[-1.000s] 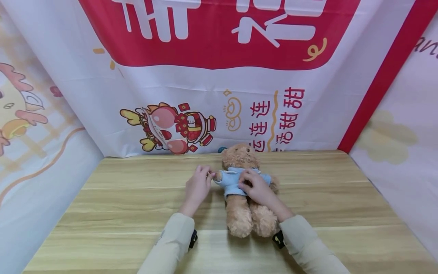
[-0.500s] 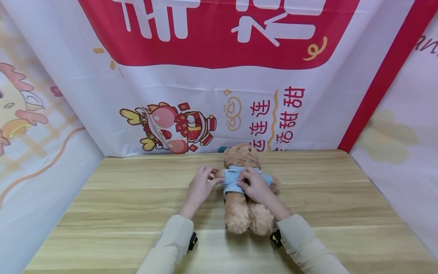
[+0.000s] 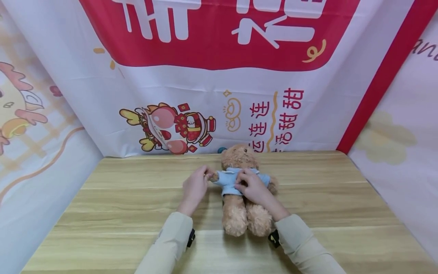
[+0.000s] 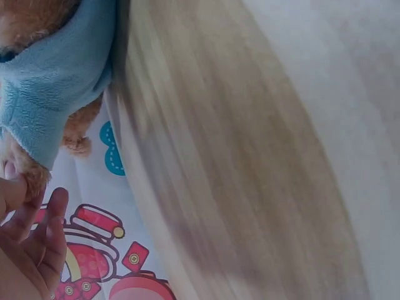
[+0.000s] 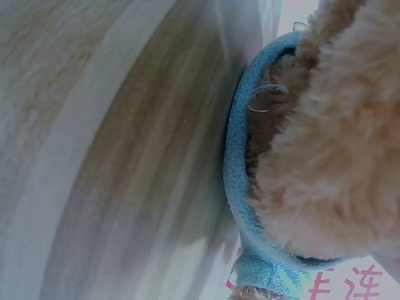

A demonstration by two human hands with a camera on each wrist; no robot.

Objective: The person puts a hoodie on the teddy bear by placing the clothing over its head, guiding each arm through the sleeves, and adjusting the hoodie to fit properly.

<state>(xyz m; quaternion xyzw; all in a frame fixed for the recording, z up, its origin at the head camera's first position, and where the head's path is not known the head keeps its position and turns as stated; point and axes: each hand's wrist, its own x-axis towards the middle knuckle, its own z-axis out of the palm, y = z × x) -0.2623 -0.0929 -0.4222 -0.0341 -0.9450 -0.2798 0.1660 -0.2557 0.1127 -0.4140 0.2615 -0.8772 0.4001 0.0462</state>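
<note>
A brown teddy bear [image 3: 239, 158] in a light blue shirt [image 3: 227, 180] lies on its back, head toward the hanging cloth. My left hand [image 3: 196, 184] pinches the bear's paw on the left side; in the left wrist view thumb and fingers close on the furry paw [image 4: 34, 176], while other fingers stay off it. With curled fingers, my right hand [image 3: 254, 188] grips the front of the shirt; its fingertips are partly hidden. In the right wrist view a furry leg [image 5: 337, 175] and the shirt hem [image 5: 234, 156] fill the right side, and no hand shows.
The bear lies on a wood-grain table [image 3: 119, 213]. A white and red printed cloth [image 3: 191, 83] hangs along the table's far edge, close to the bear's head. More printed cloth hangs at the left and right sides.
The bear shifted slightly right, then back left, its legs ending a little further left. My left hand moved in toward the shirt and out again with the paw. My right hand stayed on the shirt.
</note>
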